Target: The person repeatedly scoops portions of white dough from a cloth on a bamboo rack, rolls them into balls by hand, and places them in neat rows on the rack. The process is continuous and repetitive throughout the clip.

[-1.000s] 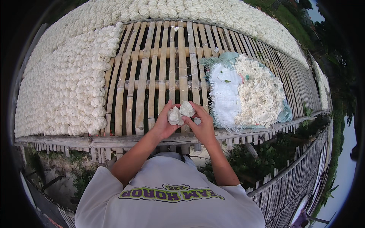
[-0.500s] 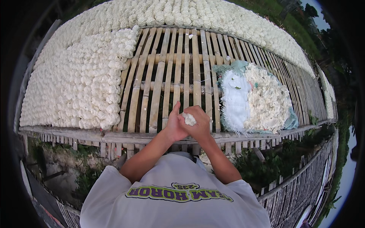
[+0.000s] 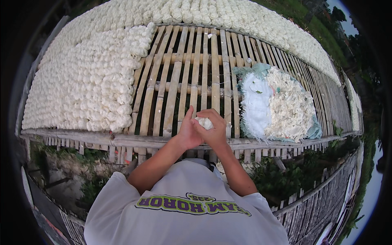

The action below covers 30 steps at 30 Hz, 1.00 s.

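A lump of white pulp (image 3: 205,123) sits between my two hands, just above the front edge of the bamboo rack. Curled around its far and right sides is my right hand (image 3: 216,127), fingers bent over it. My left hand (image 3: 189,132) presses against the lump from the left, thumb pointing up; its other fingers are mostly hidden behind the right hand. On the right, a heap of loose, crumbly white pulp (image 3: 290,108) lies on a white woven sack (image 3: 255,102) with frayed edges.
Rows of white pulp lumps (image 3: 83,77) cover the left of the rack, and another band (image 3: 196,12) runs along its far side. Gaps show between the bamboo slats (image 3: 181,69). A thick bamboo pole (image 3: 134,141) forms the front edge. Another slatted rack (image 3: 318,196) stands lower right.
Both hands stay together at the same spot, and the right fingers have closed further over the lump. My view has shifted slightly.
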Each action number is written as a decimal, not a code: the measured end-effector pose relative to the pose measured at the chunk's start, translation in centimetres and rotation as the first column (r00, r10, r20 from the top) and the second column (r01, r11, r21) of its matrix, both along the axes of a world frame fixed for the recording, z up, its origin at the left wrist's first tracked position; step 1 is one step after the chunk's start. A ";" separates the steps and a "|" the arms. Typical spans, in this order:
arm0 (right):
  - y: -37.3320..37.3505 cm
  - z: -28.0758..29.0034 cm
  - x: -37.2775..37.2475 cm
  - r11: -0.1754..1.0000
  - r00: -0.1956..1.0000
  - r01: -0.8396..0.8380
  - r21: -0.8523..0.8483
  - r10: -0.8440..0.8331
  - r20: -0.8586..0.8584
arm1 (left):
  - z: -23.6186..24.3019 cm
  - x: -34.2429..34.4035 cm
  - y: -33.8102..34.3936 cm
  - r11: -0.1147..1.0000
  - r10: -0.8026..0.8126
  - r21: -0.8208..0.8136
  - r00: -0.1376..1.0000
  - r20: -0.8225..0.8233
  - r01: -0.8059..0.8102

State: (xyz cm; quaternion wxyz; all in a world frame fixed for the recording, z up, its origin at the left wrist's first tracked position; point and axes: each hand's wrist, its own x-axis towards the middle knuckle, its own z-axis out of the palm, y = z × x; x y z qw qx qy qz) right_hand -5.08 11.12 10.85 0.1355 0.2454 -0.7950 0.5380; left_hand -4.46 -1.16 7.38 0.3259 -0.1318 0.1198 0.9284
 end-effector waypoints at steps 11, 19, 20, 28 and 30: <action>-0.4 -0.8 1.1 0.998 0.995 -0.064 0.011 0.063 0.079 | 1.4 0.3 -1.5 0.991 -0.046 -0.126 0.998 0.040 0.051; -2.3 -1.2 2.4 0.994 0.998 0.033 -0.103 -0.039 -0.055 | -0.6 0.8 -1.0 0.998 0.058 0.004 0.998 -0.030 -0.058; -2.0 -1.0 2.3 0.996 0.997 0.059 -0.067 -0.061 -0.040 | -0.9 0.7 -1.6 0.995 -0.028 -0.095 0.994 -0.102 0.018; -2.4 -1.9 1.3 0.926 0.972 0.180 -0.331 -0.115 0.205 | -1.3 0.5 -1.8 0.970 0.159 -0.203 0.981 0.113 -0.134; -2.9 -2.2 2.3 0.979 0.997 0.070 -0.190 -0.062 0.047 | -0.9 0.4 -1.8 0.943 0.192 -0.289 0.978 0.075 -0.163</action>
